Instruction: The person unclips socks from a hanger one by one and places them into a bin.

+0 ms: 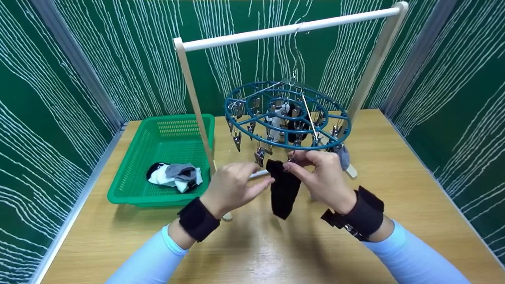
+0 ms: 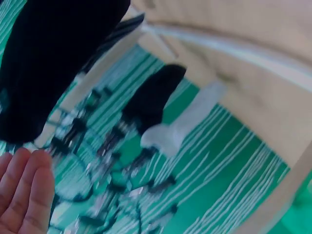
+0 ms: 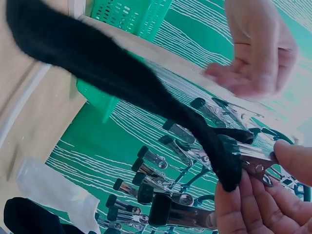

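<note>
A black sock (image 1: 285, 193) hangs by its top from a metal clip (image 3: 256, 165) on the front of a round blue-green drying hanger (image 1: 288, 146). My right hand (image 1: 325, 173) pinches that clip between thumb and fingers, with fingertips against the sock's top edge in the right wrist view. To the left of the sock is my left hand (image 1: 232, 185), holding nothing, its fingers loosely extended and thumb tip close to the fabric. Farther back on the hanger, a white sock (image 2: 192, 114) and another black sock (image 2: 156, 95) hang from clips.
A wooden stand with a white rail (image 1: 252, 37) carries the hanger. On the left sits a green basket (image 1: 128, 157) with a bundle of white, grey and black socks (image 1: 179, 172). One grey sock (image 1: 344, 157) hangs at right. Several unused clips (image 1: 236, 140) dangle at the hanger's left.
</note>
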Tool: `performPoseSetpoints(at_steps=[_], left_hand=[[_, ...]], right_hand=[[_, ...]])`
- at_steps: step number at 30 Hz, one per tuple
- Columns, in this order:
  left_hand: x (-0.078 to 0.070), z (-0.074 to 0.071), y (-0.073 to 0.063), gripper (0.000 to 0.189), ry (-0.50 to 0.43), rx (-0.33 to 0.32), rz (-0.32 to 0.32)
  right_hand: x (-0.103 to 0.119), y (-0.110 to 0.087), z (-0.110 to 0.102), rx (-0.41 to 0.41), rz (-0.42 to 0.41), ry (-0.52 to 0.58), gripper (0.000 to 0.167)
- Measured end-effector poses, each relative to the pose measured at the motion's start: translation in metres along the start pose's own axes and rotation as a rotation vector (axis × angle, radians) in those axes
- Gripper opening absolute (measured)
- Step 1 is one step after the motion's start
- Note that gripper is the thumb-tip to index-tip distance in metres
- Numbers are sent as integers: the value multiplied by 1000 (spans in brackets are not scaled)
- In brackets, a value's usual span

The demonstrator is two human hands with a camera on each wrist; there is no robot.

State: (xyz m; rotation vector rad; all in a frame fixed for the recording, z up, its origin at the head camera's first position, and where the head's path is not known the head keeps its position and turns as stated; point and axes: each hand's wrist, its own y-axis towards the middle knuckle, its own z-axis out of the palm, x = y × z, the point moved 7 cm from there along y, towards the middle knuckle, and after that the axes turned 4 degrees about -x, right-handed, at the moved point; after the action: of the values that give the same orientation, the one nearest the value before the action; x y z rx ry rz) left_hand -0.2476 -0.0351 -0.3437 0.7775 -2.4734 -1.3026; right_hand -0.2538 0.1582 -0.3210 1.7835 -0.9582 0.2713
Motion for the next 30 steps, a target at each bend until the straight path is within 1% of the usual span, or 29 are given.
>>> performPoseSetpoints(at_steps=[2, 4, 6, 8, 10, 12, 15, 16, 18, 20, 22, 24, 26, 29, 30], left_hand=[[1, 12, -5, 35, 0, 76, -34], [4, 25, -8, 41, 2, 175, -94], [10, 38, -12, 46, -16, 288, -189], [16, 49, -16, 52, -64, 395, -309], [22, 60, -20, 57, -157, 477, -434], [26, 70, -23, 61, -271, 525, -536], [28, 84, -26, 62, -475, 542, -648], [27, 88, -26, 60, -546, 539, -673], [27, 95, -25, 56, -655, 525, -710], [28, 101, -25, 50, -726, 508, -739], [29, 104, -24, 45, -748, 495, -741], [30, 104, -23, 40, -711, 477, -728], [31, 103, -21, 36, -662, 461, -697], [32, 100, -17, 33, -608, 435, -646], [32, 99, -16, 33, -603, 428, -642]], right_hand=[[-1, -1, 1, 1, 0, 12, 8], [0, -1, 1, 1, -9, 28, 8], [2, -1, 1, 0, -29, 25, 7], [3, -1, 0, -1, -50, 20, 7], [3, -1, 0, 2, -65, 19, 7], [3, 0, 0, 8, -74, 23, 7], [3, 0, 1, 18, -82, 38, 7], [3, 0, 1, 20, -83, 42, 7], [3, 0, 2, 27, -90, 48, 7], [2, 0, 2, 31, -96, 52, 8], [1, 0, 2, 36, -102, 58, 8], [-1, 0, 2, 38, -111, 64, 9], [-3, 0, 2, 31, -129, 66, 10], [-4, 0, 0, 4, -165, 79, 11], [-4, 0, -1, -8, -180, 81, 12]])
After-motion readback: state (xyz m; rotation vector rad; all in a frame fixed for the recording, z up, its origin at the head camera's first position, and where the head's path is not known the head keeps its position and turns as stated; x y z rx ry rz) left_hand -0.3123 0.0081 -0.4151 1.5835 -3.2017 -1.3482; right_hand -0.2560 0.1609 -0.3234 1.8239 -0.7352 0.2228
